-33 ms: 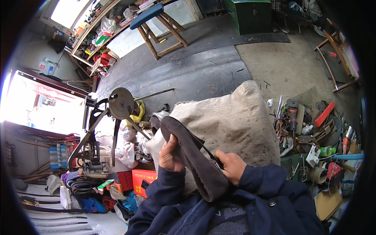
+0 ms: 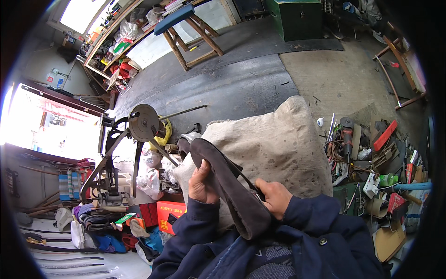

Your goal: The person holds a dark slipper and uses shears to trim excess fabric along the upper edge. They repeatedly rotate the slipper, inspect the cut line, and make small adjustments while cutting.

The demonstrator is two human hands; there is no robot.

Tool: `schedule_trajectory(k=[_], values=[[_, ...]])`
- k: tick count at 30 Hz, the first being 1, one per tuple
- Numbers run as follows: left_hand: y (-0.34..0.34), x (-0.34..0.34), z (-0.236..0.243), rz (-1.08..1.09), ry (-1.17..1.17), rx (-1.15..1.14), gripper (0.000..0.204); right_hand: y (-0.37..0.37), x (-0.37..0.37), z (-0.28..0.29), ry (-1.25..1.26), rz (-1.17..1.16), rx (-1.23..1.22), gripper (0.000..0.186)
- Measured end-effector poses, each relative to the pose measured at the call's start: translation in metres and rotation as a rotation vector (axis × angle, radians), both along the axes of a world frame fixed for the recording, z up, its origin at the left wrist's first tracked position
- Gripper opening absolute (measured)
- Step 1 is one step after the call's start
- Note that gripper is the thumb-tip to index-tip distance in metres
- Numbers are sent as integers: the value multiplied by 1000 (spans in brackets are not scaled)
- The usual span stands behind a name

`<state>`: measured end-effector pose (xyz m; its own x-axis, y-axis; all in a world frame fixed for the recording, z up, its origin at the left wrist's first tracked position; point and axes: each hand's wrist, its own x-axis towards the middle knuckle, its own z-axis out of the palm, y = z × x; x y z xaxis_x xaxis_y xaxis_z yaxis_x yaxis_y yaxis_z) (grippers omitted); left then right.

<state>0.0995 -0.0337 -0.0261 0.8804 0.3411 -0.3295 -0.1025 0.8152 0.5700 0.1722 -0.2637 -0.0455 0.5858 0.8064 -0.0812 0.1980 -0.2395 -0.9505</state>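
A dark grey-brown suede shoe is held slantwise over my lap. Its rounded end points away from me and the fuzzy-edged end is close to my jacket. My left hand grips its left side, thumb on the upper surface. On the other side, my right hand is closed on the shoe's edge, where a thin dark strip runs up from the fingers. Whether a small tool is also in that hand is hidden. Under the shoe, a stained beige cloth covers my lap. A similar dark piece shows just beyond the shoe's rounded end.
A black hand-cranked machine with a round wheel stands at left. A red box and piled cloths lie near my left arm. An angle grinder and jumbled tools are at right. A blue-topped stool stands on the floor beyond.
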Motion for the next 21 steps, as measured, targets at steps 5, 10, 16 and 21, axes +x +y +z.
schedule_trajectory(k=[5,10,16,21], values=[[0,1,1,-13,-22,0,33,-1,-2,3,10,0,-46,44],[-4,1,-1,-28,30,65,34,0,-1,6,-78,-75,-23,42],[-8,2,-3,-43,11,20,35,-1,1,4,-63,-52,-52,43],[-10,4,-2,9,36,13,29,-1,1,6,-40,-57,-49,41]])
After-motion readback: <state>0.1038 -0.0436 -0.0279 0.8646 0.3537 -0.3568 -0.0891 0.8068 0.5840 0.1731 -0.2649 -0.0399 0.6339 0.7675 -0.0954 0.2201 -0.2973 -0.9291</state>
